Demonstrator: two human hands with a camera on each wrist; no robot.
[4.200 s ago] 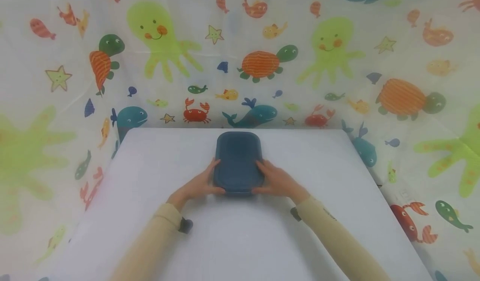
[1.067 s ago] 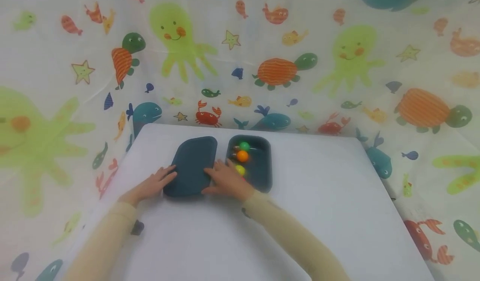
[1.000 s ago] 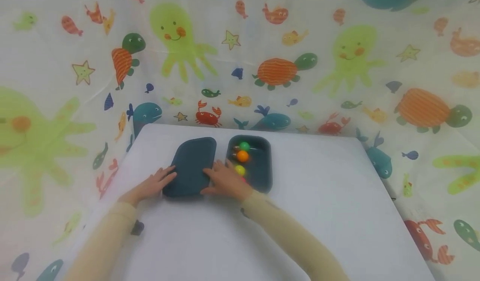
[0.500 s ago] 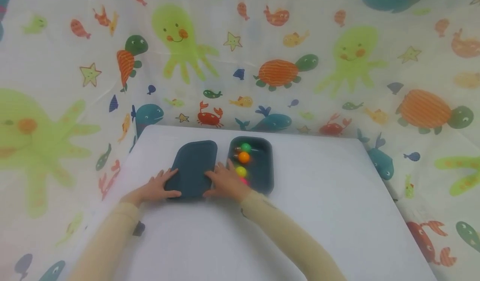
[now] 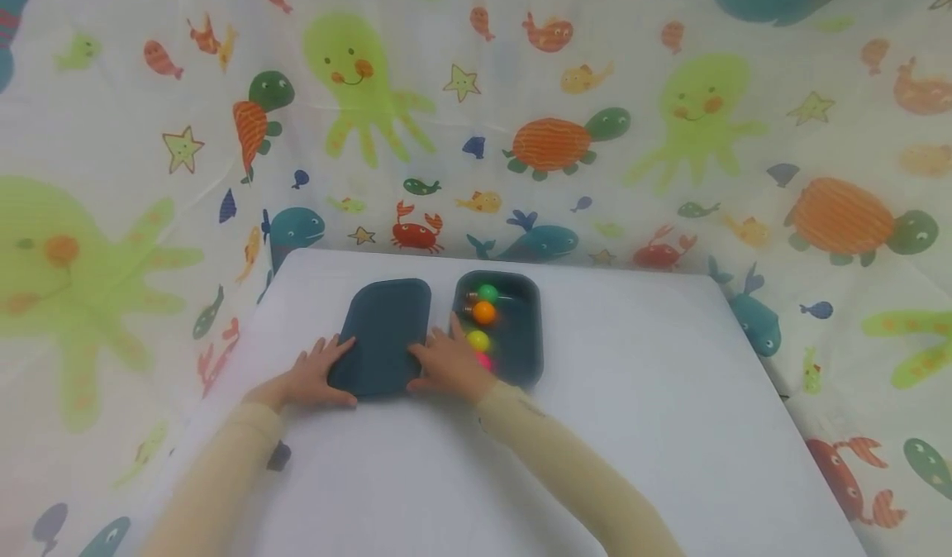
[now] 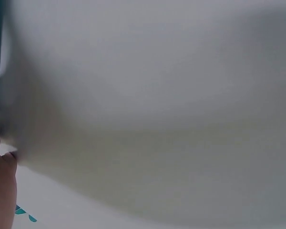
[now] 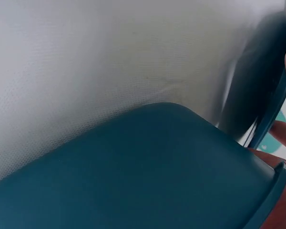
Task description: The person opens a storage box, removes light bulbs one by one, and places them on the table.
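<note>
One dark teal lid (image 5: 387, 338) is sitting on the white table (image 5: 654, 392), just left of a matching box (image 5: 515, 338). Left hand (image 5: 307, 379) is spreading wide, touching the lid's left edge; right hand (image 5: 454, 364) is resting between lid and box, fingers loosely spread, touching the right edge. Four coloured bulbs (image 5: 485, 313) are lying in the box; one mark (image 5: 531, 409) on the right sleeve (image 5: 573, 458) is showing too small to read.

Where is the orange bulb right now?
In the head view, the orange bulb lies along the left side of the open box, just nearer than the green bulb and beyond the yellow one.
</note>
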